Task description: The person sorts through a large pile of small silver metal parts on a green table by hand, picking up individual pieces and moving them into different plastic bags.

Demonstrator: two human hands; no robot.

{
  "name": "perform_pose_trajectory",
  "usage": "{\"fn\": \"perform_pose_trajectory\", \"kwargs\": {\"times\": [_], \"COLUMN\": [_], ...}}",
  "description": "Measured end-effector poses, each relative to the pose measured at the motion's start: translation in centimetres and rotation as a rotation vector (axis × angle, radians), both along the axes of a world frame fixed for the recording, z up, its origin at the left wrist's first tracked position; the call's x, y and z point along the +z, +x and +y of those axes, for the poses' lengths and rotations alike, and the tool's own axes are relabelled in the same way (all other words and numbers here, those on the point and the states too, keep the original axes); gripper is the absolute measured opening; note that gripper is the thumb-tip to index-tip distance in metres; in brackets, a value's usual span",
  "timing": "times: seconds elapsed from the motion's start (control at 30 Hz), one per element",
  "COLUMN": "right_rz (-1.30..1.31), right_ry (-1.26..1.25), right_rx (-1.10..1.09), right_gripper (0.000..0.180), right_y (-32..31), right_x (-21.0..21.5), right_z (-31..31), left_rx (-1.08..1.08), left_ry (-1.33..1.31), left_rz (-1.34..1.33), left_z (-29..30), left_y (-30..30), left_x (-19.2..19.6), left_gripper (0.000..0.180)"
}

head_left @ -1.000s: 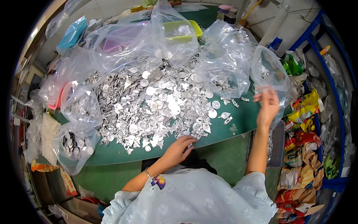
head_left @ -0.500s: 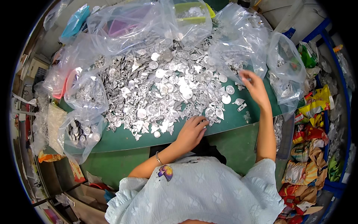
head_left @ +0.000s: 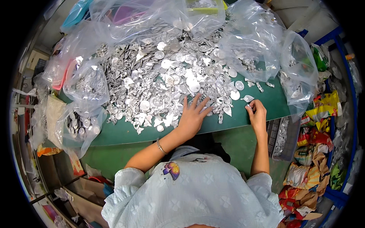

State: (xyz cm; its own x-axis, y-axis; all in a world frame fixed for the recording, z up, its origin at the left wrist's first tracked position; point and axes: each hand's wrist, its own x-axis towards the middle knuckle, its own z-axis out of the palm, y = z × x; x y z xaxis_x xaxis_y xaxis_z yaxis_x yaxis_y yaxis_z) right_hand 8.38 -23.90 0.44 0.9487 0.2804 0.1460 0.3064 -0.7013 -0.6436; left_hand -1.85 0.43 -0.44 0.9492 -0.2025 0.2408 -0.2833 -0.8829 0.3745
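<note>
A wide heap of silver-coloured metal charms and pendants covers the green tabletop. My left hand rests on the near side of the heap with its fingers spread, touching several pieces and gripping none. At the heap's right, my right hand is closed in a pinch low over the table. Its fingertips are beside a leaf-shaped pendant; whatever lies between thumb and finger is hidden. A round flat charm lies just left of that pendant.
Clear plastic bags of metal pieces stand at the right, far right and left. Behind the heap are purple and yellow-green trays. A grey crate sits below the table's right edge, beside shelved packets.
My right hand has come down and toward me from near the far-right bag to the leaf-shaped pendant. My left hand has moved onto the heap and its fingers have spread.
</note>
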Motion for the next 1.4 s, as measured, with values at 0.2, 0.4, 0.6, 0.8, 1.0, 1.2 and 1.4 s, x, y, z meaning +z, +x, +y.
{"fn": "perform_pose_trajectory", "kwargs": {"times": [0.2,0.4,0.6,0.8,1.0,1.2,1.4], "right_rz": [0.390,-0.046,-0.228,0.139,-0.172,-0.017,0.246], "right_ry": [0.722,0.214,-0.017,0.367,-0.091,0.097,0.316], "right_rx": [-0.011,0.450,0.434,0.541,0.434,0.396,0.633], "right_gripper": [0.012,0.027,0.018,0.018,0.039,0.040,0.039], "right_y": [-2.3,-3.5,-2.9,-4.8,-4.8,-5.3,-6.0], "right_x": [1.2,3.3,0.9,2.0,2.3,0.8,2.8], "right_z": [3.1,6.6,7.1,5.9,6.2,6.4,6.6], "left_rx": [0.078,0.095,0.140,0.113,0.138,0.149,0.147], "left_ry": [-1.120,-2.280,-1.949,-2.340,-2.027,-1.968,-2.331], "left_rz": [0.305,1.245,1.283,1.202,1.541,1.374,1.253], "left_z": [-1.8,-1.7,-2.4,-2.3,-1.8,-2.3,-1.8], "left_y": [-2.0,-3.4,-4.7,-4.4,-5.5,-5.7,-5.4], "left_x": [2.0,-0.1,0.2,1.0,-2.2,-0.6,-0.7], "left_gripper": [0.031,0.033,0.040,0.055,0.035,0.040,0.037]}}
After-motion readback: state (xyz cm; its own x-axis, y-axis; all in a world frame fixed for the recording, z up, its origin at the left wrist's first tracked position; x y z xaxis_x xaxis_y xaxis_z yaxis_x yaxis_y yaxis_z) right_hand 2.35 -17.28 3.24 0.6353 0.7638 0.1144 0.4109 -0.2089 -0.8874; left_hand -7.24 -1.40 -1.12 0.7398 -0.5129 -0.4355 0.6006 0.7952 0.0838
